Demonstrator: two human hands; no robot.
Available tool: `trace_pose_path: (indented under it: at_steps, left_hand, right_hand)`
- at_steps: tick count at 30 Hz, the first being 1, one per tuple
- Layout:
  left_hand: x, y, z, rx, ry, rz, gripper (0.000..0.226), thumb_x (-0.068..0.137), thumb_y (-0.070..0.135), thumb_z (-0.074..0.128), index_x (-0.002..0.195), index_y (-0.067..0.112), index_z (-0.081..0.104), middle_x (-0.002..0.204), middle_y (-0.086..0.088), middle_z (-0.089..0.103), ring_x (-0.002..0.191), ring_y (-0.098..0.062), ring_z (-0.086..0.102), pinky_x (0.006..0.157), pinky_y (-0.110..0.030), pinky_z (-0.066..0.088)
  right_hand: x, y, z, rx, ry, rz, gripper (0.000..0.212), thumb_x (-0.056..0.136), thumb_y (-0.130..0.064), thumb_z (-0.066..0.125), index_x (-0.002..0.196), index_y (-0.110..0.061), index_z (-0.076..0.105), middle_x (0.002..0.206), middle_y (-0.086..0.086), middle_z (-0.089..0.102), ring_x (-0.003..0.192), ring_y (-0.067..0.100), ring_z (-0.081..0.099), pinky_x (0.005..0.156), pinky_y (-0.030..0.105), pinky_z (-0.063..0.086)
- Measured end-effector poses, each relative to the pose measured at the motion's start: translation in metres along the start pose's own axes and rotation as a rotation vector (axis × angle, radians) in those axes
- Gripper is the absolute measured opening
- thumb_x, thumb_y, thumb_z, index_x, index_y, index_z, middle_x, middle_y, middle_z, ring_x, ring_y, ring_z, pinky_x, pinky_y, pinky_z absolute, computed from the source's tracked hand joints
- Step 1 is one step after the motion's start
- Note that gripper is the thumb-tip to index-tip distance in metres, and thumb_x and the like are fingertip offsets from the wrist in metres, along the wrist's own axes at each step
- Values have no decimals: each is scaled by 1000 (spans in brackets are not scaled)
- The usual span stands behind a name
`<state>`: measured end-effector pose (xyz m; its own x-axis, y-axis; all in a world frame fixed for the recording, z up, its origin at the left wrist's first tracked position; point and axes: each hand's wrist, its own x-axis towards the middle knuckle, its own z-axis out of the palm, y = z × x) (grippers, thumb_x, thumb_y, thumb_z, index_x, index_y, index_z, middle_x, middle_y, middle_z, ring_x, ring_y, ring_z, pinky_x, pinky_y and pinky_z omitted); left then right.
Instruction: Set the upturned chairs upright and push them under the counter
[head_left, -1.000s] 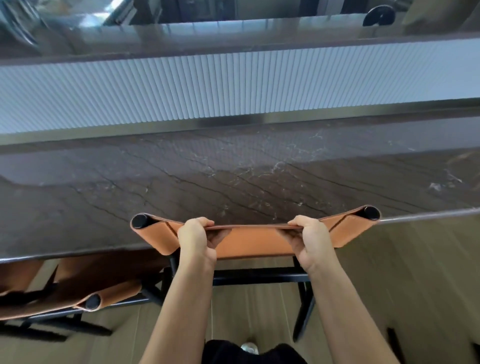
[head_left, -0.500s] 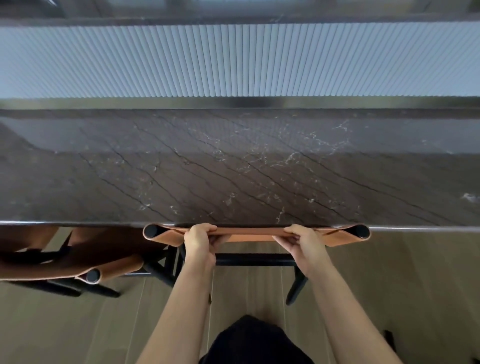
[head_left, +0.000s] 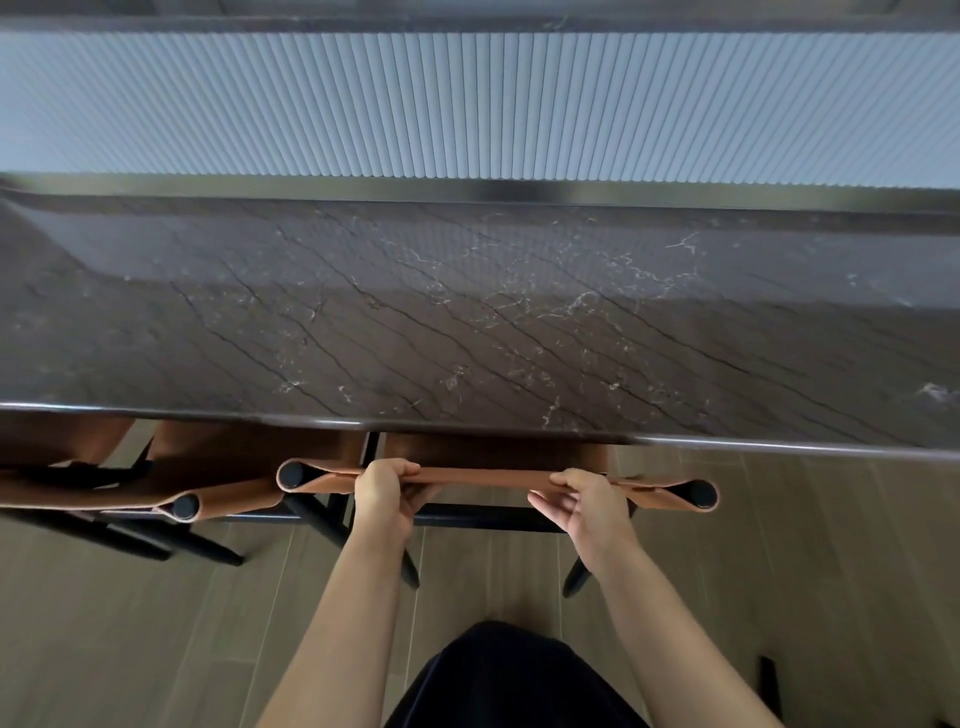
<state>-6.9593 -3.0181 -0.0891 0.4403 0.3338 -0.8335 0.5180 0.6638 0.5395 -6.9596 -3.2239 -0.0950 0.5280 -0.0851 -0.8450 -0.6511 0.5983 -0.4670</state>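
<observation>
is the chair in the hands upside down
No, the chair stands upright, its legs down on the floor and its seat under the counter.

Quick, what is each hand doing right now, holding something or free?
Left hand: closed, gripping the chair back.
Right hand: closed, holding the same chair back.

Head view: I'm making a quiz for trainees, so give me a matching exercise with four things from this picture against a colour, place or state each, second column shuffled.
1 backrest
2 counter
3 second chair
4 floor

A pale planks
B dark veined stone
C tan, gripped by left hand and right hand
D left of the gripped backrest, seat partly under the counter edge

Pairs: 1-C, 2-B, 3-D, 4-A
</observation>
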Motion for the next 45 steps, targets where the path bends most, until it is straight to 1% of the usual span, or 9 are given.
trace_pose_path:
  at_steps: [4,9,13,20,23,30,35,39,45]
  left_hand:
    - [-2,-18,-13,-10,28,-26,13,86,-9,46,86,2,51,79,-15,54,74,-29,60,62,-40,55]
    - [-10,-55,-28,-67,50,-77,14,84,-11,46,88,3,47,78,-15,53,70,-29,58,49,-39,59]
    - [-18,-77,-29,-72,-1,-92,16,84,-11,47,93,2,48,80,-16,55,72,-29,60,57,-42,59]
    - [-21,-78,-31,-75,-38,-82,14,86,-11,45,89,2,49,87,-17,57,81,-31,61,62,-45,60]
    - [-23,-80,-31,-77,-48,-84,13,88,-10,46,91,2,49,89,-16,56,87,-32,60,62,-46,60]
    - [-32,-88,-36,-116,-70,-86,6,92,-2,52,91,3,51,89,-15,58,87,-29,62,86,-46,54]
    - [-42,-92,-43,-123,-130,-47,3,94,4,53,94,2,55,92,-17,65,91,-32,66,63,-38,61]
    - [-50,-93,-52,-92,-191,-36,10,95,9,55,100,1,58,94,-22,70,91,-35,69,61,-35,61]
    - [-59,-91,-62,-55,-275,-30,26,97,11,48,119,-2,55,111,-26,67,91,-33,69,61,-33,61]
  right_hand:
    - [0,14,-12,-36,65,38,24,83,14,59,104,1,57,98,25,63,89,33,67,60,40,58]
    - [-2,27,-39,-50,144,90,18,83,17,56,92,1,57,86,23,63,73,32,66,53,37,55]
    - [0,24,-62,-96,125,54,14,83,16,57,88,3,59,85,22,65,76,32,66,46,35,57]
    - [-9,22,-70,-206,-6,52,1,90,4,58,90,3,59,85,22,69,77,29,69,61,35,55]
    - [-13,22,-73,-228,-45,59,5,94,-1,57,90,2,60,89,20,68,82,30,68,65,34,54]
    - [-21,23,-83,-255,-116,68,11,98,-12,56,97,-4,63,100,17,70,93,29,68,74,33,54]
    - [-23,24,-85,-235,-147,76,13,97,-16,58,102,-5,62,104,19,71,91,29,70,75,33,57]
    - [-31,23,-88,-199,-149,67,13,98,-15,57,103,-3,59,109,22,69,92,31,69,77,34,56]
    - [-48,28,-97,-202,-152,-12,16,102,-19,49,111,-7,56,116,17,69,104,29,67,91,37,52]
